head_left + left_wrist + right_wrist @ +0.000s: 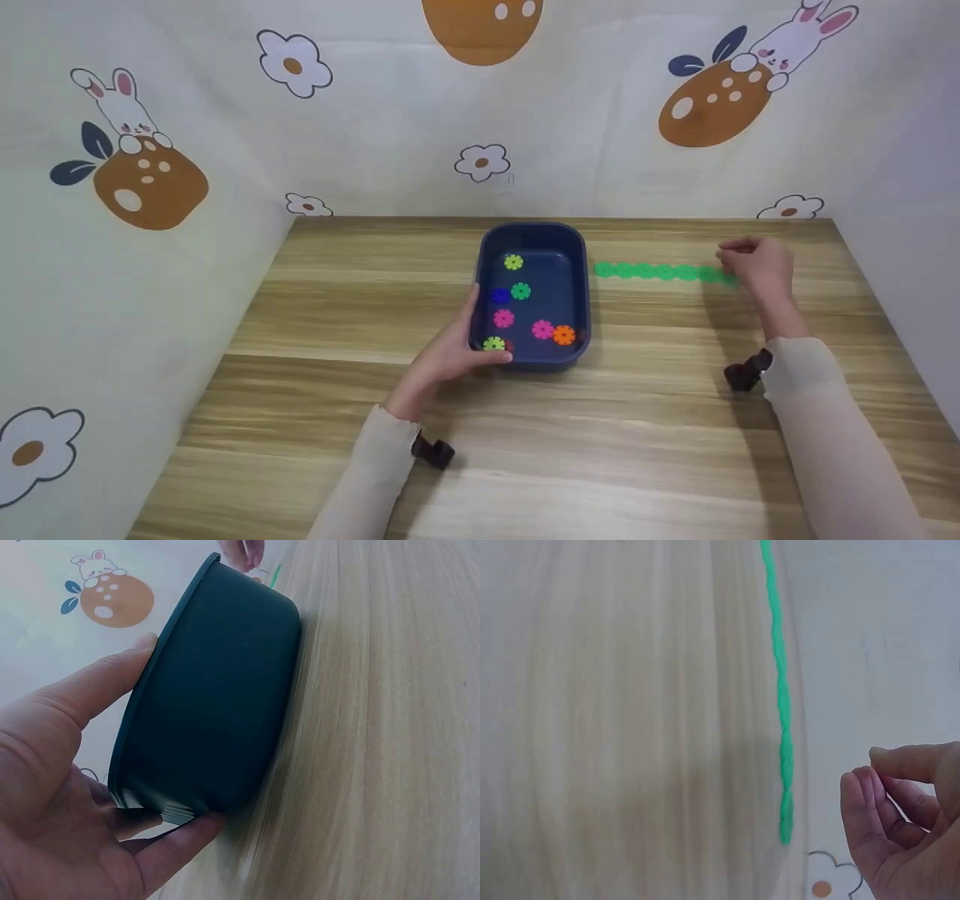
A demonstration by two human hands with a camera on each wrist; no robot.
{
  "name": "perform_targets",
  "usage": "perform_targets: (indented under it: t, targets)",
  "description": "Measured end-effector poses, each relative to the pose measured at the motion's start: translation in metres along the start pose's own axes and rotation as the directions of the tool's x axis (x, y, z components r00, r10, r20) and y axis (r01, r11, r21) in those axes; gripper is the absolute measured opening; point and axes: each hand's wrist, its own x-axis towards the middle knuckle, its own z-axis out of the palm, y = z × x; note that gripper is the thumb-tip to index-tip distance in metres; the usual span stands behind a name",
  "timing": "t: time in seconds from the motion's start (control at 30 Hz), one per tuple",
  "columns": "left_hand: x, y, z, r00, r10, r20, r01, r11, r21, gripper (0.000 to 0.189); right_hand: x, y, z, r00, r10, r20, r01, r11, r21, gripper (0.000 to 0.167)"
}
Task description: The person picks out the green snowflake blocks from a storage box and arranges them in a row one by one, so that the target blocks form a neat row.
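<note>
A deep navy plastic tub [586, 300] stands on the table. My left hand [450, 349] grips its near left corner, thumb over the rim and fingers along the outer wall, as the left wrist view shows too. Inside lie several notched plastic discs: a green disc [520, 291], a blue disc [500, 295], an orange disc [564, 335], and some pink and yellow ones. A straight strip of joined green discs [652, 271] lies right of the tub. Over its far right end hovers my right hand [761, 274], fingers loosely curved, thumb tip close to the fingertips, nothing visible between them.
The wood-grain table [637, 450] meets a printed cloth backdrop [375, 112] just behind the tub and strip. More light cloth hangs along the left and right sides. Small dark devices sit on both wrists.
</note>
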Motion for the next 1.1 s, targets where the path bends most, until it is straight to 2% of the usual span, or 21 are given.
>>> perform_targets:
  t: [0.33, 0.67, 1.1]
  targets:
    - [0.001, 0.0, 0.001, 1.0, -0.031, -0.005, 0.031, 0.999, 0.016, 0.121, -0.007, -0.033, 0.025, 0.993, -0.117, 0.008, 0.116, 0.992, 0.053, 0.032]
    - [-0.001, 0.002, 0.0, 1.0, -0.012, -0.002, 0.012, 1.0, 0.006, 0.12, -0.018, -0.068, 0.056, 0.978, -0.208, 0.037, 0.2, 0.969, 0.142, 0.023]
    - [0.0, 0.002, 0.0, 1.0, -0.005, 0.006, 0.005, 1.0, -0.015, 0.122, -0.034, -0.1, 0.111, 0.95, -0.302, 0.08, 0.276, 0.931, 0.239, 0.02]
